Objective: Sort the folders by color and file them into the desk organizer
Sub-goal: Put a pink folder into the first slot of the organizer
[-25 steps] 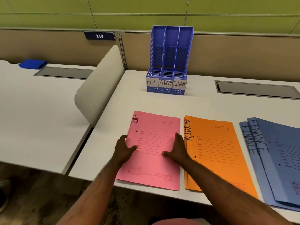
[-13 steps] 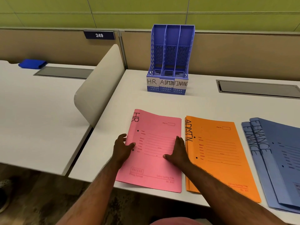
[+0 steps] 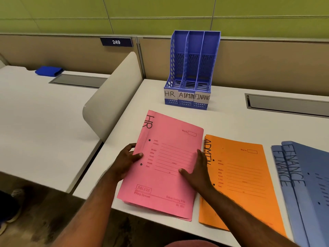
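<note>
Here, in the head view, the pink folders (image 3: 165,166), marked HR along the spine edge, are held a little off the white desk (image 3: 229,114), tilted so that the far end sits higher than the near end; at the near corner more than one pink sheet edge shows, so it is a small stack. The left hand (image 3: 127,160) clamps the stack's left edge, thumb on the top cover and fingers underneath. The right hand (image 3: 197,172) grips the right edge, thumb pressed flat on the cover, the rest of the fingers wrapped over the side. Just beside the stack, to its right, the orange folders (image 3: 243,182) marked ADMIN lie flat on the desk, partly under the right forearm. Further right, the blue folders (image 3: 306,184) marked FINANCE lie overlapped, running out of the picture. At the back of the desk, against the beige partition (image 3: 267,66), stands the blue desk organizer (image 3: 192,68) with three upright slots, labelled from left to right HR, ADMIN and FINANCE; nothing can be seen in any slot. On the neighbouring desk to the left lies a blue cloth (image 3: 49,71), well apart from everything else.
</note>
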`<move>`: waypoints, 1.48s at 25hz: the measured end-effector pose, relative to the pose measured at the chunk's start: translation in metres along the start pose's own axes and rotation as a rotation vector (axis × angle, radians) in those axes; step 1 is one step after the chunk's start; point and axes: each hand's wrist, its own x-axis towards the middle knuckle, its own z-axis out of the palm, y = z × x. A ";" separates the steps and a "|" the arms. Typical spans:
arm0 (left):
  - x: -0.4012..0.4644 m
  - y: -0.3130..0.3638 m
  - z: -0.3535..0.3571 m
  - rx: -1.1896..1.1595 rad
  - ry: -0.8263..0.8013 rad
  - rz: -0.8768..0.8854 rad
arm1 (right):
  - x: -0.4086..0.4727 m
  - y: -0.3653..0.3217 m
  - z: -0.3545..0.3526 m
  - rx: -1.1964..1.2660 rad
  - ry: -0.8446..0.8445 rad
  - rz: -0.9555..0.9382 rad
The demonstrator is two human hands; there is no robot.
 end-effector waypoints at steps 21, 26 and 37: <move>0.089 0.092 0.032 -0.083 0.016 0.356 | 0.170 -0.105 -0.094 0.331 0.163 -0.178; 0.122 0.144 0.013 -0.024 0.011 0.451 | 0.220 -0.162 -0.096 0.287 0.211 -0.254; 0.173 0.257 -0.010 -0.009 -0.022 0.707 | 0.338 -0.282 -0.114 0.119 0.302 -0.350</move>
